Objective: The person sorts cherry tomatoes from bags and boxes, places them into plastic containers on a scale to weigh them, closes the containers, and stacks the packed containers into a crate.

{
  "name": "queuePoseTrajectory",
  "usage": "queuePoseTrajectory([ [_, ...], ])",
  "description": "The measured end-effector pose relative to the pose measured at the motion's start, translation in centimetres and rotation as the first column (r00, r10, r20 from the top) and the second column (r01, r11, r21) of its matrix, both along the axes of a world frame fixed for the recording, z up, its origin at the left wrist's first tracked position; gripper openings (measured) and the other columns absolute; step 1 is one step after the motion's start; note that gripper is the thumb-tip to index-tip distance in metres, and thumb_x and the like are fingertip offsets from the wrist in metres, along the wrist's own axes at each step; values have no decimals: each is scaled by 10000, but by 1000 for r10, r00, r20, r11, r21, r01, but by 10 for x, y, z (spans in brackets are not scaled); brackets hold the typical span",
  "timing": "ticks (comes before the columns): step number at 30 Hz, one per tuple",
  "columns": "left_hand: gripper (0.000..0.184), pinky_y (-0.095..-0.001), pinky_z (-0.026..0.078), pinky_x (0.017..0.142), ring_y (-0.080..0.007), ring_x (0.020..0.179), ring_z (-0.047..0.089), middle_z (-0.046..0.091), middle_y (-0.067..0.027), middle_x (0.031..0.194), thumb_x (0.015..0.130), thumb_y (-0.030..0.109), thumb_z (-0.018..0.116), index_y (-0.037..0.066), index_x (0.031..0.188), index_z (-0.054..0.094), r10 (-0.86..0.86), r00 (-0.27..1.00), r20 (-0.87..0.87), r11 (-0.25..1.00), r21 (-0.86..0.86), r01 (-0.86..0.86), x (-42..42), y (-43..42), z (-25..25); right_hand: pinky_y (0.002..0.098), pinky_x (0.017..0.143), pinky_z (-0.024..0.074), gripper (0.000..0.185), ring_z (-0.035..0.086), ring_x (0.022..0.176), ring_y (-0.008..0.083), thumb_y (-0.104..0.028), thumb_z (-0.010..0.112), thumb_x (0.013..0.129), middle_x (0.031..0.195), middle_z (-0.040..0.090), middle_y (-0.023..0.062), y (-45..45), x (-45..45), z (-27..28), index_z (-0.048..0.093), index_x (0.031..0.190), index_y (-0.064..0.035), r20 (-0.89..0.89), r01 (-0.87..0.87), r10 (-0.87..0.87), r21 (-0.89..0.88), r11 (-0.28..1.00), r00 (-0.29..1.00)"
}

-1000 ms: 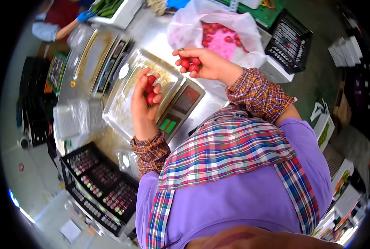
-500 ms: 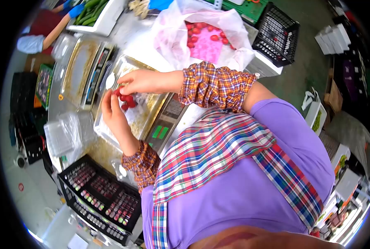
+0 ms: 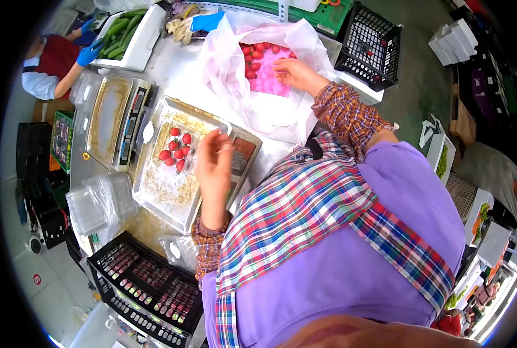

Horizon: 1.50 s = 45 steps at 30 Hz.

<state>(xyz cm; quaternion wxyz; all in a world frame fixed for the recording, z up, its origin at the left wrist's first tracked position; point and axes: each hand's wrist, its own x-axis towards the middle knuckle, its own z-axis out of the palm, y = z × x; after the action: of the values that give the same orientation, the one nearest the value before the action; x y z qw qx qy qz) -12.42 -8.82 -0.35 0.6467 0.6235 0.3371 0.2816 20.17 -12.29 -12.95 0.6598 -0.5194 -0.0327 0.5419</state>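
My left hand (image 3: 215, 162) hovers over the right side of a weighing scale's stained tray (image 3: 154, 185). Its fingers are loosely curled and apart, holding nothing that I can see. Several strawberries (image 3: 178, 152) lie in a loose cluster on that tray, left of the hand. My right hand (image 3: 299, 75) reaches into a white plastic bag (image 3: 224, 69), fingers stretched over a pink liner (image 3: 264, 81). More strawberries (image 3: 257, 55) are gathered inside the bag, just left of and beyond its fingertips. No fruit shows in its grip.
A second scale (image 3: 105, 122) stands to the left, with clear plastic containers (image 3: 99, 200) near it. A black crate of packed goods (image 3: 148, 278) is at lower left. A black basket (image 3: 370, 49) stands at upper right. A gloved co-worker (image 3: 61, 61) is beside a box of cucumbers (image 3: 122, 37).
Both hands were together at the strawberries over the scale tray. My right hand has moved right into the bag; my left has drawn back rightward, leaving the strawberries on the tray.
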Motion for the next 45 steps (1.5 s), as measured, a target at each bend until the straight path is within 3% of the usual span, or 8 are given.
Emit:
queuePoseTrajectory([
  [4, 337, -267, 489, 813, -152, 925, 582, 596, -100, 1040, 869, 33, 590, -17, 1191, 502, -200, 980, -13, 957, -216, 193, 53, -19, -12, 264, 581, 504, 189, 591, 677, 151, -75, 585, 865, 851, 622, 65, 24, 28, -14, 564, 1049, -35, -87, -99, 101, 16, 995, 991],
  [8, 327, -309, 474, 826, -194, 913, 610, 643, -126, 987, 819, 155, 655, 6, 1103, 589, -356, 919, -167, 933, -6, 360, 121, -4, -56, 238, 522, 454, 194, 545, 617, 128, -53, 566, 858, 803, 602, 54, 52, 41, -24, 549, 1051, -46, -68, -194, 193, -4, 981, 979],
  [16, 365, -439, 446, 863, -347, 957, 558, 607, -168, 963, 674, 198, 712, 43, 991, 621, 1, 915, -403, 640, 703, 309, 232, 70, -114, 250, 413, 389, 508, 494, 540, 114, 0, 575, 801, 771, 570, 72, 75, 75, -2, 457, 1292, -55, 448, -108, 112, -34, 994, 887],
  [23, 642, -452, 420, 931, -400, 1123, 450, 496, -170, 1217, 640, 318, 771, 113, 1198, 528, 278, 666, -692, 574, 676, 463, 250, 118, -102, 364, 831, 491, 681, 613, 945, 295, -133, 643, 720, 1142, 589, 191, 93, 113, -12, 400, 1346, -18, 978, -41, -97, 106, 994, 182],
  [29, 836, -504, 432, 909, -407, 1128, 476, 468, -173, 1276, 605, 494, 785, 178, 1309, 464, 242, 488, -839, 683, 504, 529, 240, 144, -106, 377, 843, 477, 385, 605, 944, 325, -167, 618, 733, 1056, 611, 193, 98, 117, 3, 561, 1090, -35, 953, -308, 271, -218, 926, 138],
  [32, 820, -506, 437, 895, -418, 1108, 482, 486, -173, 1259, 611, 512, 763, 194, 1309, 472, 296, 378, -877, 718, 465, 517, 252, 125, -88, 383, 841, 475, 284, 597, 932, 323, -174, 627, 727, 1024, 608, 179, 106, 114, -9, 583, 984, -60, 976, -339, 189, -214, 916, -105],
  [37, 821, -571, 422, 890, -448, 1181, 411, 464, -168, 1274, 596, 464, 788, 188, 1300, 470, 300, 376, -876, 717, 468, 517, 259, 107, -87, 502, 840, 459, 560, 514, 1020, 438, -201, 653, 707, 1175, 513, 149, 97, 108, 7, 511, 1248, -170, 799, -373, 307, -533, 759, -516],
  [45, 758, -492, 472, 817, -449, 955, 520, 521, -209, 1119, 604, 304, 784, 163, 1281, 473, 406, 477, -779, 633, 617, 469, 248, 72, -109, 458, 771, 512, 381, 571, 940, 387, -194, 663, 752, 1135, 526, 135, 81, 79, 17, 576, 1113, -109, 758, -320, 313, -558, 766, -573],
])
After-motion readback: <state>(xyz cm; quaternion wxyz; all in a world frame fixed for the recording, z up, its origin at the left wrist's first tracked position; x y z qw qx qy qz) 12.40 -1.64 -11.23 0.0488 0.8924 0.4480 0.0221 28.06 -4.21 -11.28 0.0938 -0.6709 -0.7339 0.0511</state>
